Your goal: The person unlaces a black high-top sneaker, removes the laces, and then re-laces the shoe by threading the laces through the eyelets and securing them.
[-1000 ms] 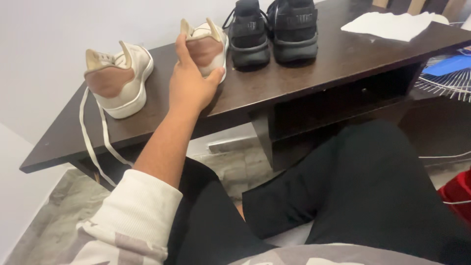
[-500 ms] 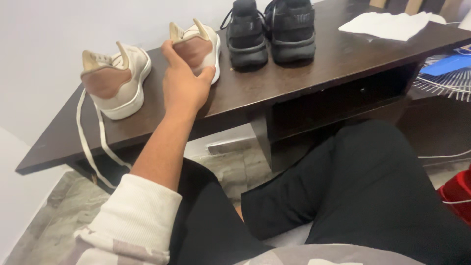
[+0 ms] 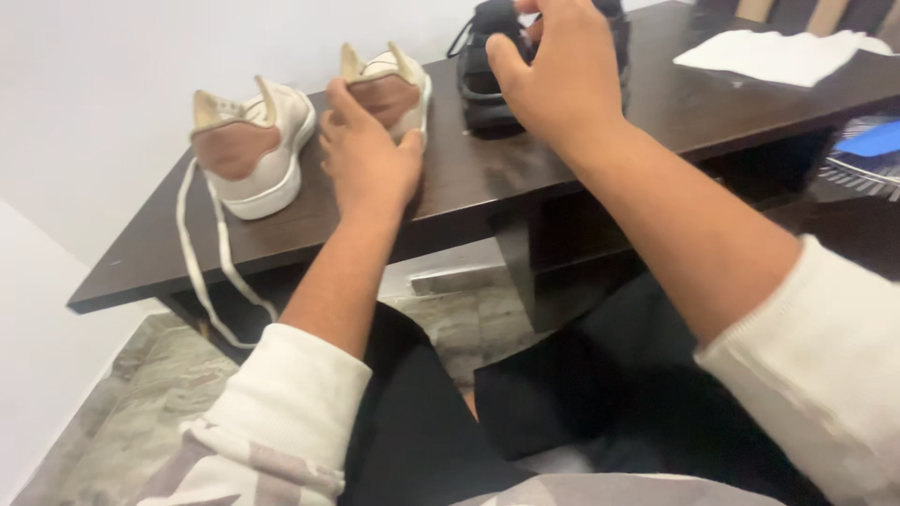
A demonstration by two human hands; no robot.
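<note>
I'm at home, prob. a living rm or entry. I sit at a low dark wood table (image 3: 581, 178) w/ an open shelf underneath, against a plain white wall (image 3: 112, 56). Marbled stone floor tiles (image 3: 141, 412) below. Everyday shoes sit on the tabletop: white sneakers (image 3: 253, 150) & a black pair (image 3: 487, 84), plus a white cloth (image 3: 778, 56).
</note>
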